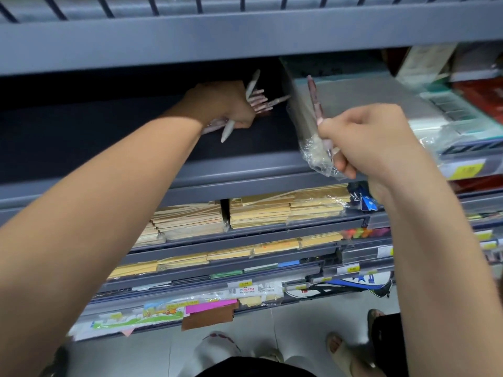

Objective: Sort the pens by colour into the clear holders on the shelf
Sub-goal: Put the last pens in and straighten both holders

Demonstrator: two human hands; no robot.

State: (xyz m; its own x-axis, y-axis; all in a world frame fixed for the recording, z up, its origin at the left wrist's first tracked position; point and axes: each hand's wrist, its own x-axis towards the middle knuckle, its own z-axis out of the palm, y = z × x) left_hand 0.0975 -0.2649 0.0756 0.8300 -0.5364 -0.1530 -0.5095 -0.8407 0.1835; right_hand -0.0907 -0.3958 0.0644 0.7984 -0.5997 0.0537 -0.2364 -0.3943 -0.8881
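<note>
Gripping pen bundle [260, 100] — left hand [228, 110], 11 o'clock, fingers clamped; right hand [367, 140], 2 o'clock, pinches pink pen [313, 91] — advise matching colour before release.

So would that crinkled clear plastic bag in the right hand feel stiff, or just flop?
Probably floppy: the crinkled clear plastic bag is creased and bunched where the right hand grips it. Likely very light, as the same hand also holds a slim pink pen. Its glossy sheen suggests it could slip.
</note>
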